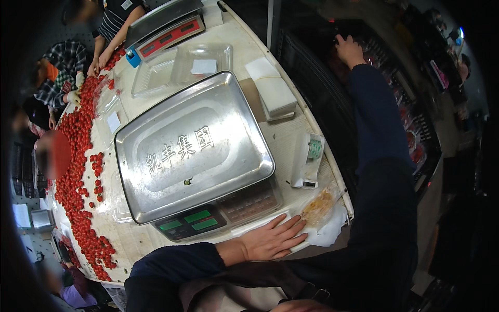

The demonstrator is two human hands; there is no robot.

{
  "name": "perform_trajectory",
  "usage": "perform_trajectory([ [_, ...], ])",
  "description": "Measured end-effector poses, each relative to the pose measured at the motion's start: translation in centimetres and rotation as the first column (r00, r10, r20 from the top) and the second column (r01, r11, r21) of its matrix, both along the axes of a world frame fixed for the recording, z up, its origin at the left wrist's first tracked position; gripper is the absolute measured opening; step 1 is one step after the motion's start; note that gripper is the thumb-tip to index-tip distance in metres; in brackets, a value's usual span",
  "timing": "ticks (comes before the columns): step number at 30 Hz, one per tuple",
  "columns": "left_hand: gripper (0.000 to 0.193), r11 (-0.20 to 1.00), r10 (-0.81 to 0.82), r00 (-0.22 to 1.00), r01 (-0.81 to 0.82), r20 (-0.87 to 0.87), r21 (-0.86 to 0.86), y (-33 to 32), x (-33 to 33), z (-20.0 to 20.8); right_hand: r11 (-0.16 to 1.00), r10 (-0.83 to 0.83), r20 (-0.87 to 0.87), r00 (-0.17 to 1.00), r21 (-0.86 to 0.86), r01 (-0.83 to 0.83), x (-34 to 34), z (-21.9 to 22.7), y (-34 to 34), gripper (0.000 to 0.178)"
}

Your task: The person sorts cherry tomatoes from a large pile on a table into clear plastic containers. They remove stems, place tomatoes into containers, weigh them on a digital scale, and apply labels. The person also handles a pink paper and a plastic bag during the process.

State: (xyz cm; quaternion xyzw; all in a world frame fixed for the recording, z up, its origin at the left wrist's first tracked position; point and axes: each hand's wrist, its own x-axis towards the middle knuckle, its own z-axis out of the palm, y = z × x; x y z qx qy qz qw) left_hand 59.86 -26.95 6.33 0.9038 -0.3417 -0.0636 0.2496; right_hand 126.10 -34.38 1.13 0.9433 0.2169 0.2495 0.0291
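My left hand (273, 238) lies flat with spread fingers on the near edge of the table, just below a steel-topped weighing scale (195, 148). A small green scrap (187, 182) lies on the bare pan. With the arm stretched far to the right, my right hand (349, 51) reaches over a dark crate (317, 67) beside the table. Its visible fingers are bent and apart, and no held thing shows; the dark hides what lies under them. Clear packs with red contents (414, 140) sit in the crate.
Cherry tomatoes (78, 156) cover the table's left side, where other people's hands (93, 67) work. Clear plastic trays (179, 67), a second scale (166, 34) and a stack of white sheets (271, 91) stand beyond. A label dispenser (307, 160) and rubber bands (318, 207) lie at right.
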Motion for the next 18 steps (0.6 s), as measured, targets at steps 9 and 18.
perform_trajectory([
  [9, 0.058, 0.999, 0.028, 0.998, -0.027, 0.058, -0.026, -0.2, -0.7, -1.2, 0.824, 0.311, -0.034, 0.95, 0.508, -0.251, -6.4, 9.3, 1.7, 0.048],
  [18, 0.067, 0.99, 0.074, 0.963, -0.039, 0.259, -0.137, -0.3, -1.4, -2.9, 0.503, 0.748, -0.09, 0.658, 0.723, -0.473, -30.2, 22.1, 5.3, 0.029],
])
